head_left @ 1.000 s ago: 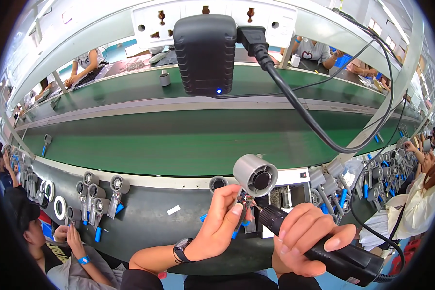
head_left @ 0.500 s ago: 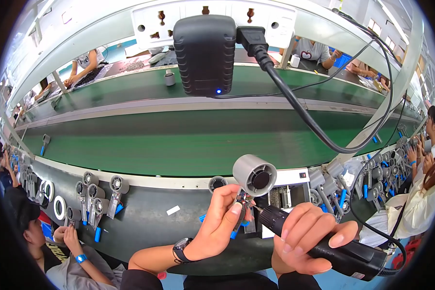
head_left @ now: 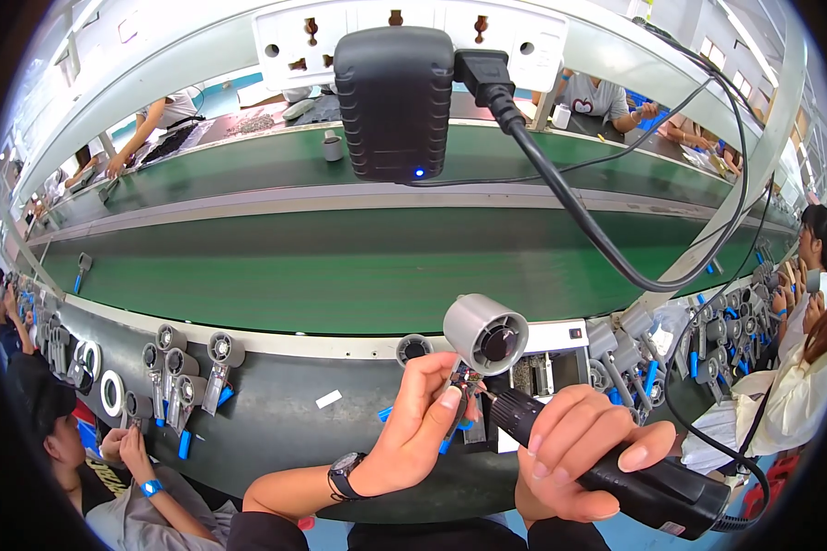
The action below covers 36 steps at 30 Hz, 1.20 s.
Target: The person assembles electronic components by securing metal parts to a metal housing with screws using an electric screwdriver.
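My left hand (head_left: 415,430), with a watch at its wrist, grips a grey handheld fan (head_left: 477,321) just below its round head. Small electronic parts show at the fan's neck beside my thumb; the lower handle is partly hidden. Wrapped around a black electric screwdriver (head_left: 657,485) is my right hand (head_left: 583,450). The screwdriver's tip points left at the fan's neck, and whether it touches cannot be made out. Behind the fan stands a white box (head_left: 560,333) with small pieces in its tray. Another grey fan (head_left: 414,348) lies partly hidden behind my left hand.
A green conveyor belt (head_left: 248,271) runs across beyond the bench. Several grey fans (head_left: 182,364) with blue parts stand at left, more (head_left: 652,363) at right. A black power adapter (head_left: 393,106) and its cable hang overhead. Co-workers (head_left: 119,487) sit on both sides.
My hands, the fan and the screwdriver have barely shifted. The grey part on the far belt has slid slightly right. Across the belts, a co-worker's arm at left has reached lower.
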Motion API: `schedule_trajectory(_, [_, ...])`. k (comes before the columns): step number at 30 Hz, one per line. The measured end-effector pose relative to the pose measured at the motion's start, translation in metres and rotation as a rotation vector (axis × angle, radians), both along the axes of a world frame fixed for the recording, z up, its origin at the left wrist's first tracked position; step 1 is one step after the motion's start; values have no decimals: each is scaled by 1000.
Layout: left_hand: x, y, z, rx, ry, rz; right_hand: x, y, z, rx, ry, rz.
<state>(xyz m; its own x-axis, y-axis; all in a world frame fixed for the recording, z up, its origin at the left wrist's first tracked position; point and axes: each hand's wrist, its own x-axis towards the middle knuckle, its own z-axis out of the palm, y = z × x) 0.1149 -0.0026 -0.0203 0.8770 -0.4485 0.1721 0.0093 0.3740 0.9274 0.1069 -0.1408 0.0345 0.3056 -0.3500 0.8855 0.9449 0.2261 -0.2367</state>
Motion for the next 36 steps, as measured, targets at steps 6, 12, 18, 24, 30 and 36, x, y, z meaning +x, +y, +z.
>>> schedule_trajectory(6, [0, 0, -1, 7, -35, 43, 3, 4, -3, 0, -1, -1])
schedule_trajectory(12, [1, 3, 1, 15, -13, 50, 4, 10, -5, 1, 12, -17])
schedule_trajectory(18, [2, 3, 0, 24, -48, 59, 1, 12, -7, 2, 42, -59])
schedule_trajectory(24, [4, 3, 1, 37, -47, 56, 0, 14, -8, -48, 80, -97])
schedule_trajectory(30, [6, 5, -1, 61, -46, 44, 1, 16, -12, -57, 106, -113])
schedule_trajectory(36, [10, 9, 3, 22, 20, 46, 5, 11, -4, -165, 33, -22])
